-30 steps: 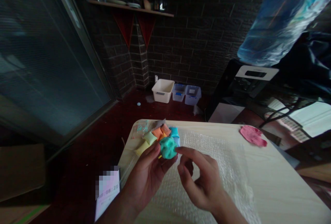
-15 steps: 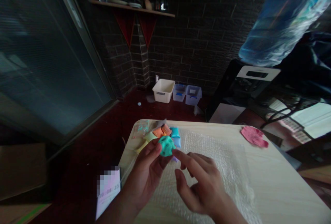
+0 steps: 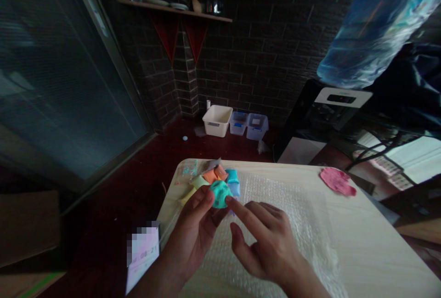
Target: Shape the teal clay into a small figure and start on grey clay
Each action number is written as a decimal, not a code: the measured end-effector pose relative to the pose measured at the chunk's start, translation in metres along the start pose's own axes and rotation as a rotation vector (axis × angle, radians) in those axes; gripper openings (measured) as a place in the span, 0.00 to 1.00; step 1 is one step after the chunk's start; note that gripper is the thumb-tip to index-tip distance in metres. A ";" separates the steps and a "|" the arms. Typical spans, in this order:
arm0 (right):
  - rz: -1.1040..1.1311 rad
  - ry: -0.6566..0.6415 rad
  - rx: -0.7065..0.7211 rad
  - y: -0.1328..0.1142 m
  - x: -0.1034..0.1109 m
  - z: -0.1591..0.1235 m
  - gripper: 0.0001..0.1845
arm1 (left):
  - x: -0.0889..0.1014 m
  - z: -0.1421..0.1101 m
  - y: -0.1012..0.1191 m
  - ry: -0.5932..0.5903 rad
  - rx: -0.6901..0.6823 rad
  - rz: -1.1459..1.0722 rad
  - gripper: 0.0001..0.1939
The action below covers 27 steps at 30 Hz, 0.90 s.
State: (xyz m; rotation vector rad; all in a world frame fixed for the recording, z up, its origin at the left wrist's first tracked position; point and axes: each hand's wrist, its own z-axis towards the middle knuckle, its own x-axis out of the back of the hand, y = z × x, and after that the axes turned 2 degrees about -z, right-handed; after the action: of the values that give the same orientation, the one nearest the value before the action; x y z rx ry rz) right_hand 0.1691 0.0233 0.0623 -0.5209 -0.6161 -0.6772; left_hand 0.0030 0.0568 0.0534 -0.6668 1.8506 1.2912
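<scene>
Pinching the teal lump (image 3: 218,191), our left hand (image 3: 195,231) has its thumb on the near left edge, other fingers behind and below, partly hidden. Our right hand (image 3: 267,238) isn't gripping: index fingertip on the lump's lower right, thumb spread well away, other fingers curled loosely. Change since half a second ago: that fingertip moves in from the lump's right rim onto its face. We read this as pressing or smoothing by one finger while the left hand steadies; can't tell how hard. Surface looks dented, uneven, so we judge shaping is unfinished. Lump is held up above the table (image 3: 375,247).

To the right of the lump, bubble wrap (image 3: 296,215) lies flat, also below our right hand. Just beyond the lump: orange packet (image 3: 209,177), brown packet (image 3: 221,172), bright blue packet (image 3: 232,176), none touched by our fingers as far as we see. Well right of the lump, pink piece (image 3: 337,181) lies flattened, unmoved. Far past the lump, on the floor: white basket (image 3: 217,129).
</scene>
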 end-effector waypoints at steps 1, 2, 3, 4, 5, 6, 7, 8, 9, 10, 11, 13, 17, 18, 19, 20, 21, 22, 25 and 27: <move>0.001 -0.012 -0.007 0.000 0.000 0.000 0.23 | 0.000 0.000 0.000 0.002 -0.003 0.005 0.10; 0.003 -0.022 -0.012 0.001 0.000 -0.001 0.23 | -0.001 -0.001 0.000 0.001 -0.005 0.010 0.09; 0.006 -0.024 -0.014 0.001 -0.001 -0.001 0.23 | -0.001 -0.001 0.000 -0.003 -0.007 0.017 0.09; 0.009 -0.022 -0.013 0.001 -0.001 -0.001 0.23 | -0.002 -0.001 0.000 -0.007 -0.012 0.024 0.08; 0.010 -0.018 -0.011 0.001 -0.001 -0.001 0.22 | -0.003 -0.001 0.000 -0.010 -0.019 0.030 0.08; 0.011 -0.014 -0.009 0.001 -0.001 0.000 0.21 | -0.003 -0.002 0.001 -0.011 -0.025 0.037 0.08; 0.012 -0.009 -0.007 0.001 -0.002 0.000 0.20 | -0.003 -0.002 0.001 -0.010 -0.034 0.043 0.07; 0.014 -0.009 -0.006 0.001 -0.002 0.001 0.20 | -0.004 -0.002 0.001 -0.010 -0.042 0.050 0.07; 0.016 -0.010 -0.008 0.001 -0.002 0.002 0.19 | -0.004 -0.003 0.001 -0.012 -0.049 0.058 0.07; 0.017 -0.014 -0.011 0.000 -0.001 0.002 0.18 | -0.004 -0.003 0.001 -0.014 -0.056 0.067 0.06; 0.018 -0.019 -0.015 0.000 -0.001 0.003 0.18 | -0.004 -0.003 0.001 -0.018 -0.063 0.075 0.06; 0.015 -0.030 -0.022 -0.001 -0.001 0.004 0.17 | -0.005 -0.004 0.001 -0.022 -0.078 0.090 0.06; 0.001 -0.052 -0.035 -0.002 -0.001 0.003 0.16 | -0.004 -0.004 0.001 -0.021 -0.081 0.105 0.06; -0.005 -0.056 -0.039 -0.003 -0.001 0.003 0.16 | -0.004 -0.004 0.000 -0.017 -0.079 0.102 0.05; -0.010 -0.060 -0.042 -0.003 -0.002 0.003 0.16 | -0.004 -0.004 0.000 -0.011 -0.078 0.095 0.06; -0.014 -0.065 -0.046 -0.003 -0.002 0.003 0.16 | -0.004 -0.003 0.000 -0.004 -0.077 0.089 0.06; -0.018 -0.070 -0.050 -0.003 -0.002 0.003 0.16 | -0.004 -0.003 0.000 0.002 -0.075 0.084 0.06; -0.021 -0.074 -0.053 -0.003 -0.002 0.003 0.16 | -0.003 -0.003 0.000 0.007 -0.072 0.083 0.07; -0.029 -0.078 -0.053 -0.003 -0.003 0.002 0.17 | -0.003 -0.002 0.000 0.023 -0.060 0.081 0.08; -0.033 -0.081 -0.049 -0.003 -0.003 0.001 0.17 | -0.003 -0.001 0.000 0.040 -0.054 0.077 0.09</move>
State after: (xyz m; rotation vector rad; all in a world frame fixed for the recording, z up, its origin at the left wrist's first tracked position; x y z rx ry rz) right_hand 0.1645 0.0236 0.0618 -0.5864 -0.6865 -0.7066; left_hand 0.0043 0.0554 0.0565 -0.6604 1.8955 1.3909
